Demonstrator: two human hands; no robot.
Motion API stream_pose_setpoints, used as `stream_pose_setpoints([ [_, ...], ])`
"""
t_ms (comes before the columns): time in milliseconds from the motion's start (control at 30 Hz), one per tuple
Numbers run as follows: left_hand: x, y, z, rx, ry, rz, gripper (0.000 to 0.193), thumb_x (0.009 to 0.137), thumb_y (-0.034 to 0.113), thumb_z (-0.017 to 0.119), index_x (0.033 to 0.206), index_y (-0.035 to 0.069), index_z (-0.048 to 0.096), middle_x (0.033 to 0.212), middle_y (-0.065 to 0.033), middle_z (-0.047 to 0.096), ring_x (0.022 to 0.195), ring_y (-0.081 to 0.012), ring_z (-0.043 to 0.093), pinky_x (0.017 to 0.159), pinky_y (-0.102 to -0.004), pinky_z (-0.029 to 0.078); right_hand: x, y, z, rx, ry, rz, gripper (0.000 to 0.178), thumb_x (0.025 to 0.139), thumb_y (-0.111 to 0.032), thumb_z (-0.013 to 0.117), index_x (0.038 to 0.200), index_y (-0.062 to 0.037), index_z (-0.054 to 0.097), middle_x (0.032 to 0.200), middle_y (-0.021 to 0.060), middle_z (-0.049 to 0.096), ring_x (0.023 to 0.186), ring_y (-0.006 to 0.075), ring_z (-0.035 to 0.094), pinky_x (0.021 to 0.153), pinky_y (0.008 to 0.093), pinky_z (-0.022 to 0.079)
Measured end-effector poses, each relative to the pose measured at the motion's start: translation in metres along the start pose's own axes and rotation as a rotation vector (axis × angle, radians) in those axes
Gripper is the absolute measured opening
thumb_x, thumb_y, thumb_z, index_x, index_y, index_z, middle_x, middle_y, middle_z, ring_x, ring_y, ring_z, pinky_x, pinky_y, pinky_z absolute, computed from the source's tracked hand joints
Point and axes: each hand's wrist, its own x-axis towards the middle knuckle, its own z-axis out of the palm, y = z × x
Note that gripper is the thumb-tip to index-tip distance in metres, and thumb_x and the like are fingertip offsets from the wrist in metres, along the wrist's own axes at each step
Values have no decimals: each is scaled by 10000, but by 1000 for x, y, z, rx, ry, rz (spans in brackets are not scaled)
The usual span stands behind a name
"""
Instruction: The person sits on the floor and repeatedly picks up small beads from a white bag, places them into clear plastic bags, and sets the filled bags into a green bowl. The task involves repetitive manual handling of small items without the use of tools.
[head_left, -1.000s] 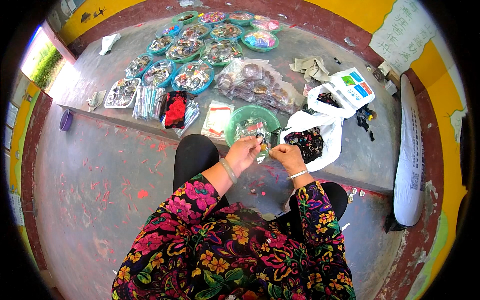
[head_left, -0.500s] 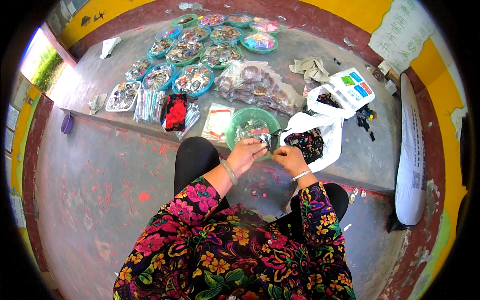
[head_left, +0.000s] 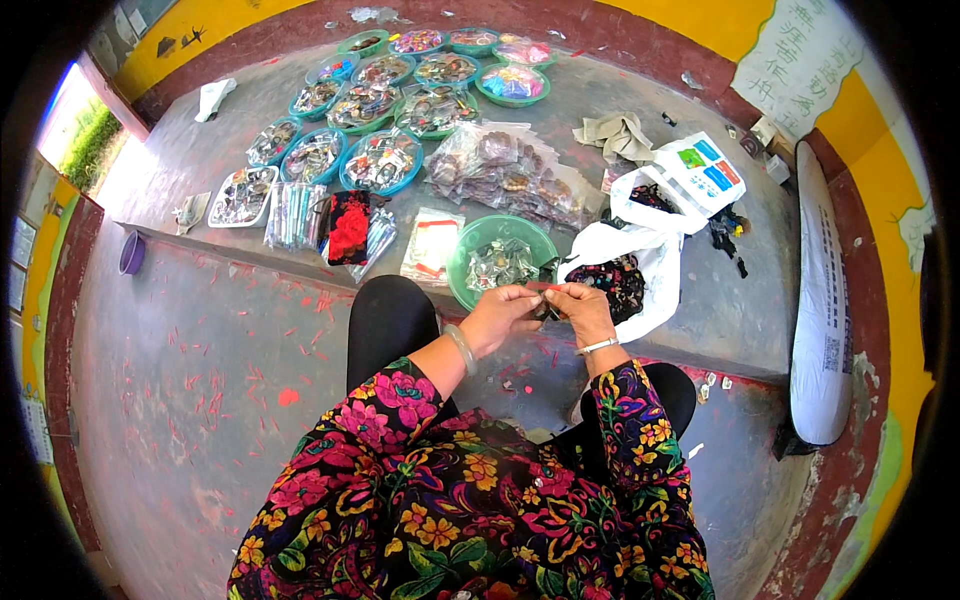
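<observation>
Both of my hands meet just over the near edge of a green bowl [head_left: 538, 232], which holds several small see-through packets [head_left: 500, 263]. Between my fingertips is a small plastic bag with a red strip along its top [head_left: 545, 286]. My left hand [head_left: 500, 316] pinches its left end, and my right hand [head_left: 585, 312] grips the right end, thumb and forefinger pressed together. What the bag contains is too small to make out. Beside my right hand a white plastic bag [head_left: 660, 290] lies open, full of small dark and colourful pieces [head_left: 610, 285].
Several bowls of packaged pieces [head_left: 383, 160] fill the raised ledge's far left. Filled see-through bags [head_left: 520, 175] lie mid-ledge. Left of the green bowl are flat packets [head_left: 432, 245] and a black-and-red pouch [head_left: 350, 228]. A second white bag [head_left: 710, 175] lies behind the open one.
My right hand has come left and up to meet my left hand at the red-topped bag. The bag has come down nearer me, off the packets in the green bowl.
</observation>
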Motion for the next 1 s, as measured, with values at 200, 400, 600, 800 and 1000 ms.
stream_pose_setpoints([
  [200, 2, -4, -3, -12, 41, 31, 141, 858, 65, 518, 929, -44, 571, 905, -74, 587, 768, -123, 586, 673, -211, 529, 3, 6, 0, -2, -4, 0, 106, 745, -76, 659, 806, 10, 647, 640, -25, 562, 529, 33, 441, 464, 175, 332],
  [400, 8, -8, -9, -38, 77, 65, 131, 846, 69, 540, 908, -39, 582, 890, -89, 596, 771, -139, 592, 688, -228, 531, 2, 5, 1, 4, -16, -15, 97, 743, -70, 661, 792, 10, 636, 643, -29, 558, 539, 28, 440, 468, 172, 331],
  [600, 2, 3, -5, -134, 53, 38, 105, 831, 58, 555, 899, -16, 585, 872, -92, 600, 790, -172, 602, 709, -275, 539, 4, 12, -2, 6, -40, -22, 94, 766, -85, 642, 791, 5, 630, 645, -30, 559, 547, 30, 445, 482, 176, 336],
  [800, 2, 4, -10, -256, -15, 15, 112, 827, 68, 564, 896, -18, 584, 881, -94, 603, 805, -179, 603, 726, -290, 541, 6, 10, -2, 75, -66, 25, 105, 794, -100, 612, 833, -3, 619, 683, -15, 576, 571, 44, 471, 506, 182, 354],
  [1000, 1, 5, -10, -286, -51, 23, 145, 836, 73, 551, 927, -36, 582, 921, -106, 604, 826, -179, 599, 766, -302, 531, 6, 10, -4, 52, -87, 14, 116, 815, -120, 589, 842, -11, 618, 702, -15, 582, 602, 54, 493, 537, 189, 375],
])
